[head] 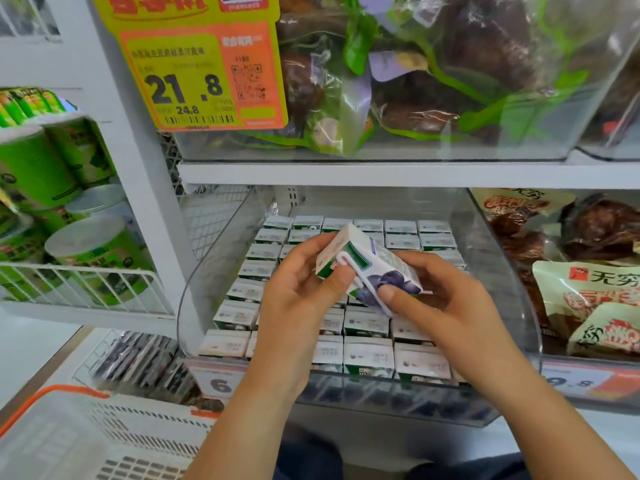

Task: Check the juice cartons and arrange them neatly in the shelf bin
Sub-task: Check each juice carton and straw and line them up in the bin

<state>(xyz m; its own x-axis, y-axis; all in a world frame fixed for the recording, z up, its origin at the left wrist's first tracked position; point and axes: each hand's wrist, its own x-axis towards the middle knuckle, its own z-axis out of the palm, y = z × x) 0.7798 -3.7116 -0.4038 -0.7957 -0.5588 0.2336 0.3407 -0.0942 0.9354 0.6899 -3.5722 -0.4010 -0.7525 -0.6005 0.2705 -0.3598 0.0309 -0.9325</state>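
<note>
Retail shop, grocery aisle: white shelving (381, 174) above the hands (346, 299) carries a yellow-orange price tag (204, 77) reading 21.8 with barcode and QR code, hung on a clear bin of bagged produce (433, 74). Below the hands sits a clear shelf bin (214, 258) with identical juice cartons (367, 322) packed in rows, and more price labels (581, 381) run along the shelf edge near the right wrist. Left of the hands a wire rack holds green canisters (52, 174); right, sealed snack packs (588, 292); lower left, an orange-rimmed shopping basket (69, 427).
</note>
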